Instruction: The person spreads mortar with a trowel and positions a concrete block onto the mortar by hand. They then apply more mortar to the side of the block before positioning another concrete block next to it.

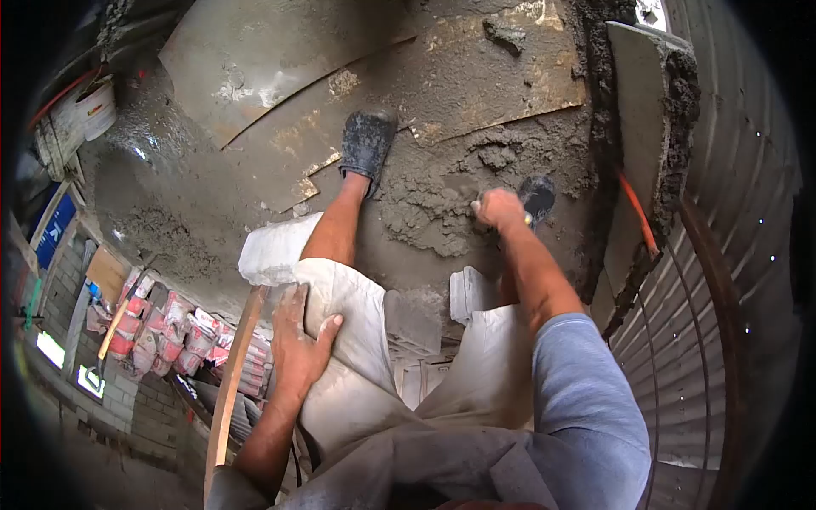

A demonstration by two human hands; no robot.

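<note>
My right hand (pixel 500 210) is closed in a fist low over a heap of wet mortar (pixel 433 217). From it a flat grey blade, seemingly a trowel (pixel 461 186), reaches into the mortar and blends with it. My left hand (pixel 299 340) lies on my left thigh with thumb and fingers apart, holding nothing. A dark clog (pixel 367 140) covers my left foot, left of the heap. Behind my right hand shows the other dark clog (pixel 537 197), partly hidden by the wrist.
Cement-smeared boards (pixel 289 51) lie ahead on the wet floor. At right, an upright slab (pixel 637 102) stands before corrugated metal sheeting (pixel 739 170). Stacked bags (pixel 170 331), a wooden strip (pixel 234 382) and a white bucket (pixel 93 110) are on the left. Concrete blocks (pixel 416 319) sit between my legs.
</note>
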